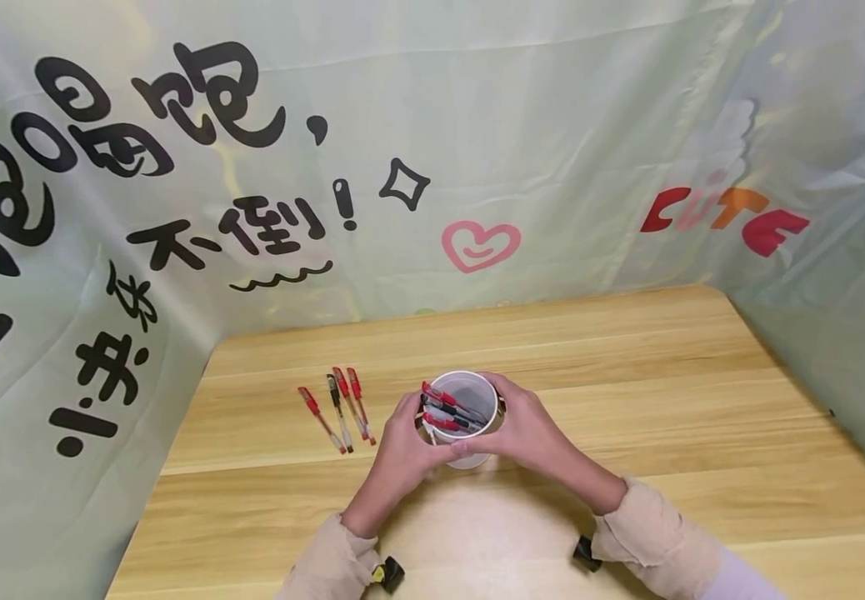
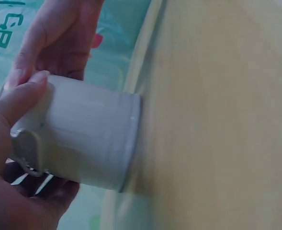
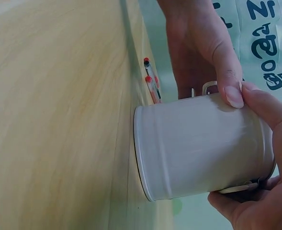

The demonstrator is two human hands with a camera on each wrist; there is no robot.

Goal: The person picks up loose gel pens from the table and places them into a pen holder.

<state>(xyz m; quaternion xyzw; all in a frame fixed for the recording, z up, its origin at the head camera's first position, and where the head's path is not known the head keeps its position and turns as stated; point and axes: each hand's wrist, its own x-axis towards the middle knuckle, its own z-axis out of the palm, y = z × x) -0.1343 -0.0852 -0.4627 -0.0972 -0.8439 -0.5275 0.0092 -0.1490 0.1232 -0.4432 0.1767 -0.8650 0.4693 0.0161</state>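
A white bucket-shaped pen holder (image 1: 470,461) with small side handles stands upright near the middle of the table, its base right at the tabletop. Several red and black pens (image 1: 453,413) lean inside it, toward its left side. My left hand (image 1: 402,446) grips the holder from the left and my right hand (image 1: 528,427) from the right. Both thumbs meet across its near side, just below the rim. The smooth wall of the pen holder (image 2: 88,132) fills much of the left wrist view, with fingers wrapped round its upper part.
Several more pens, including a red pen (image 1: 320,418) and a black pen (image 1: 338,410), lie on the wooden table (image 1: 627,367) left of the holder. A pale printed curtain (image 1: 552,142) hangs along the back and both sides.
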